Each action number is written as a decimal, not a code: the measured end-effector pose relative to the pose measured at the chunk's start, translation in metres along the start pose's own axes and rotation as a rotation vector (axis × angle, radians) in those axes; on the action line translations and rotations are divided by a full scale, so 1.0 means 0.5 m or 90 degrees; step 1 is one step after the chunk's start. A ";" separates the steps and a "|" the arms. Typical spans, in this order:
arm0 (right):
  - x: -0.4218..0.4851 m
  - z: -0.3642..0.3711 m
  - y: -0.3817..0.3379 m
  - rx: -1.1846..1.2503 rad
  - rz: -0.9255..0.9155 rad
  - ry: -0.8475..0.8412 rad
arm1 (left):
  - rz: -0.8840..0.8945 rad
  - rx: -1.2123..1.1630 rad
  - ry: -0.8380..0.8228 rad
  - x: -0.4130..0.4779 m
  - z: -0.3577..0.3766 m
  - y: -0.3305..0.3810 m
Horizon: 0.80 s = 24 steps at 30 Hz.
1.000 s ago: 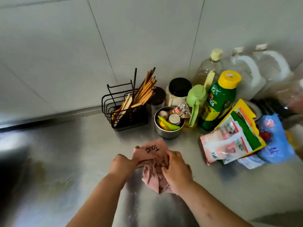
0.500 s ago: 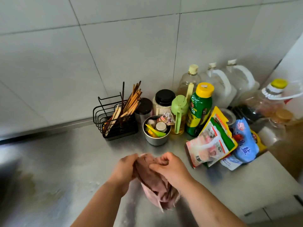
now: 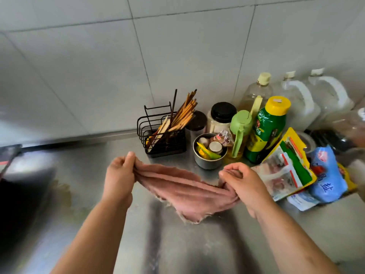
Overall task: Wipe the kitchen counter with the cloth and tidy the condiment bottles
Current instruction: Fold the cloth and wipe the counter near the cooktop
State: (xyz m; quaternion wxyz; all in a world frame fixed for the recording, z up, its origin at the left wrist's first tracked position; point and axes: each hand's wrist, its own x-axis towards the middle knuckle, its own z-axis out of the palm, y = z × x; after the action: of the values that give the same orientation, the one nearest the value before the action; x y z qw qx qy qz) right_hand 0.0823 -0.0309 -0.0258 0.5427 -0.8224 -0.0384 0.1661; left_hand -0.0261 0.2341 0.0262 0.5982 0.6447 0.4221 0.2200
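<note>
1. Your left hand (image 3: pixel 119 175) pinches one end of the pink cloth (image 3: pixel 183 186) between the thumb and the curled fingers, thumb tip pointing up.
2. Your right hand (image 3: pixel 243 180) grips the other end, fingers curled round a bunched fold.
3. The cloth is stretched between both hands above the middle of the steel counter (image 3: pixel 177 244) and sags in long folds. Its frayed lower corner hangs toward the steel (whether it touches cannot be told).
4. The condiment bottles crowd the counter's back edge, toward its back right corner:
   - a green bottle (image 3: pixel 266 135) with a yellow cap
   - a green-lidded oil dispenser (image 3: pixel 240 131) just beside the green bottle, on its left
   - a black-lidded jar (image 3: pixel 222 117) further left
   - a clear oil bottle (image 3: pixel 256 91) with a cream cap behind them
   - two white-handled jugs (image 3: pixel 298 103) against the wall
5. A metal bowl (image 3: pixel 209 161) stuffed with small sachets and a little jar stands in front of the dispenser. To its left a black wire rack (image 3: pixel 164 139) holds chopsticks (image 3: pixel 183 113).
6. Seasoning packets (image 3: pixel 290 167) lie just beside your right hand. A blue salt bag (image 3: pixel 325 178) lies beyond them, toward the counter's right edge.
</note>
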 end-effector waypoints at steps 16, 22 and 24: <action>0.003 0.252 0.102 -0.554 0.044 0.042 | -0.110 0.148 -0.011 -0.039 -0.213 -0.087; 0.013 0.306 0.085 -0.565 -0.002 0.071 | -0.140 0.079 0.043 -0.061 -0.350 -0.130; 0.003 0.359 0.066 -0.578 -0.045 0.058 | -0.150 0.078 0.048 -0.065 -0.390 -0.144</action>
State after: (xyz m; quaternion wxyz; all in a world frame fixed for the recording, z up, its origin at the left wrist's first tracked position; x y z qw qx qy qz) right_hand 0.0233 0.1142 -0.1199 0.1342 -0.9816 -0.1115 0.0774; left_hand -0.2179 0.3169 0.0012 0.5633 0.6170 0.5297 0.1462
